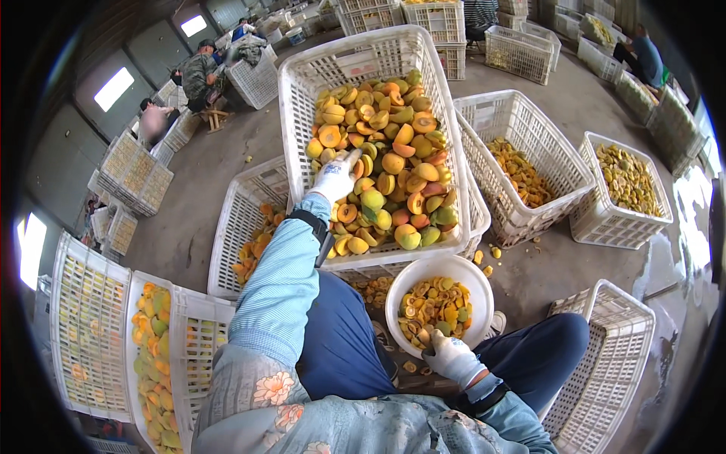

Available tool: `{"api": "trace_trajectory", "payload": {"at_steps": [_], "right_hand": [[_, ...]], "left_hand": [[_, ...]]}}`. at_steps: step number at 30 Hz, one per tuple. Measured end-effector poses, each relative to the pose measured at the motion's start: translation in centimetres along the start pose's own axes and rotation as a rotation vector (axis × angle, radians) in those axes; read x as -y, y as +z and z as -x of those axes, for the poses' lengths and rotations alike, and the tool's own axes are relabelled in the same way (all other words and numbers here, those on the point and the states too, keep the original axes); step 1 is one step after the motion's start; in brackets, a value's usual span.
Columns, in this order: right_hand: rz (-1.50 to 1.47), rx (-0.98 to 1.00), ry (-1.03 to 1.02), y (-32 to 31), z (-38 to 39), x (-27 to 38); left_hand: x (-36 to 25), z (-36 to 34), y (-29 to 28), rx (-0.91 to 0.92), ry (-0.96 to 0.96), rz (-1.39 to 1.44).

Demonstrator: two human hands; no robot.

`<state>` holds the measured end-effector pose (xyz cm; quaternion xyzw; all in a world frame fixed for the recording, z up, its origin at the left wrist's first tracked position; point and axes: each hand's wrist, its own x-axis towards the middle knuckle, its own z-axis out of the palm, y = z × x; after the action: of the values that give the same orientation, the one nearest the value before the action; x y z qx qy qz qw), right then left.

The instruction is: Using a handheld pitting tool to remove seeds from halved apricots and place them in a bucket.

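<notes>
My left hand (335,175), in a white glove, reaches into the left side of a raised white crate (293,83) heaped with yellow-orange and greenish halved fruit (404,132). Its fingers curl on a fruit half among the pile. Below that crate, a round white bowl (397,295) holds fruit pieces and pits (437,299). My gloved right hand (451,359) is at the bowl’s front rim, fingers closed; what exactly they hold is too small to make out.
More fruit crates stand left (83,318), behind (233,219) and right (560,174); an empty crate (635,356) sits near right. Co-workers (200,76), (646,57) sit farther back among stacked crates. Fallen pieces (488,270) lie on the concrete floor (529,268).
</notes>
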<state>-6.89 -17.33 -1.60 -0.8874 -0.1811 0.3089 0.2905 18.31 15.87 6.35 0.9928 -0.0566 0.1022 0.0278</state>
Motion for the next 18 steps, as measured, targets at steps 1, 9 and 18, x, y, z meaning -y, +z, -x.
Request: {"api": "trace_trajectory", "payload": {"at_steps": [1, 9, 18], "right_hand": [[0.0, 0.008, 0.005, 0.1, -0.1, -0.1], [0.011, -0.009, -0.045, 1.1, -0.5, 0.4], [-0.98, -0.211, -0.051, 2.8, -1.6, -2.3]], "left_hand": [[-1.0, 0.2, -0.3, 0.049, -0.101, 0.015], [-8.2, 6.2, -3.3, -0.279, -0.119, 0.386], [-16.1, 18.3, -1.7, 0.188, -0.643, 2.276]]}}
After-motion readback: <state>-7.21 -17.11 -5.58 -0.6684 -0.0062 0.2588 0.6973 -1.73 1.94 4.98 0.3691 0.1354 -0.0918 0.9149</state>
